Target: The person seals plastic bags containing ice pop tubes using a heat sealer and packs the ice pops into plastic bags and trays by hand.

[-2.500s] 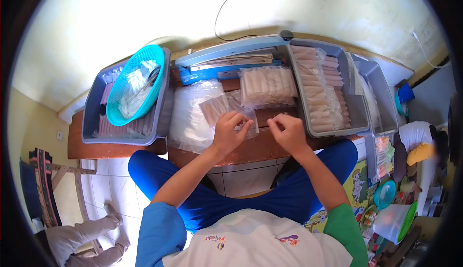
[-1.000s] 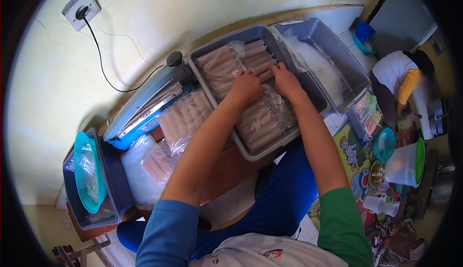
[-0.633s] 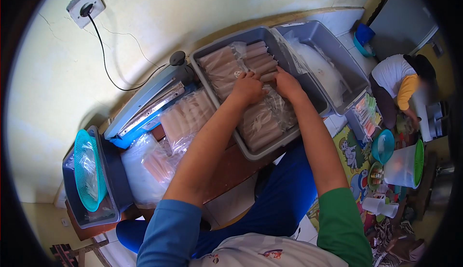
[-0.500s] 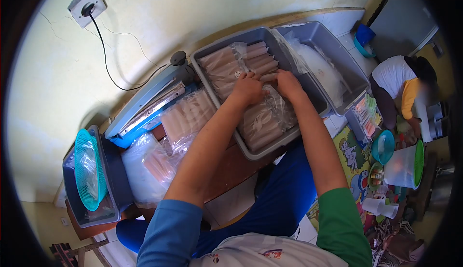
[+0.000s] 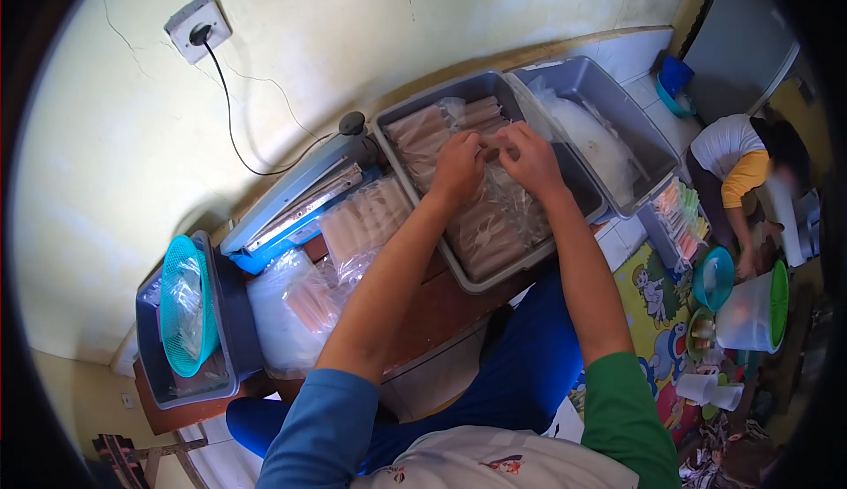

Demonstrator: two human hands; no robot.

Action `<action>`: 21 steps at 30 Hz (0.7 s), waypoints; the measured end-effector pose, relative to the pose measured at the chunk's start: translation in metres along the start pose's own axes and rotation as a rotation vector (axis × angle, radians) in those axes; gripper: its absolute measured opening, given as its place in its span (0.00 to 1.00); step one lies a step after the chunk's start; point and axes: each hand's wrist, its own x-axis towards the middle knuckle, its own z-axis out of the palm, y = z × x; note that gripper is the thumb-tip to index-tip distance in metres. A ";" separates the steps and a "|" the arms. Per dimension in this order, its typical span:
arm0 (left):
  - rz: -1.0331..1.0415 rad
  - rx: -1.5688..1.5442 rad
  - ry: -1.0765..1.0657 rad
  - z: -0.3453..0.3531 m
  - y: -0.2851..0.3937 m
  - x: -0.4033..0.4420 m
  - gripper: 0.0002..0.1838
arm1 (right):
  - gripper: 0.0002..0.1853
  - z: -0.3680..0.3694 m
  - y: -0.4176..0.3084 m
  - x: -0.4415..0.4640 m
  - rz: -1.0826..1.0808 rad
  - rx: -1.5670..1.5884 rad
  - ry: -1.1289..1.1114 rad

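Note:
A grey plastic tub (image 5: 388,149) holds clear bags of slim brown-filled plastic tubes (image 5: 483,240). Over its upper part, my left hand (image 5: 460,164) and my right hand (image 5: 532,161) are close together with fingers pinched. Between their fingertips is a short stretch of a brown-filled plastic tube (image 5: 492,141); my fingers hide most of it. Just below my hands lies crumpled clear plastic from a bag. Left of the tub, another bag of brown tubes (image 5: 366,215) lies on the brown table (image 5: 432,308).
A blue-grey bag sealer (image 5: 291,198) stands by the wall, its cord running to a socket (image 5: 198,32). Further left, a dark tub (image 5: 231,330) holds a teal basket (image 5: 181,255). A second grey tub (image 5: 657,149) adjoins on the right. Another person (image 5: 737,158) bends over beyond it.
My hands have lifted slightly from the bags and drawn closer together, fingertips now meeting at the tube. The whole view has shifted a little right and down.

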 end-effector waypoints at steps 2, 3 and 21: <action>-0.065 -0.051 0.007 -0.012 0.015 -0.002 0.11 | 0.10 -0.005 -0.013 0.000 0.025 0.202 0.035; -0.062 -0.117 0.063 -0.016 0.022 -0.005 0.12 | 0.10 -0.006 -0.020 0.000 0.014 0.207 0.039; -0.120 -0.140 0.060 -0.207 0.060 -0.197 0.22 | 0.13 0.027 -0.226 -0.080 0.319 1.181 -0.167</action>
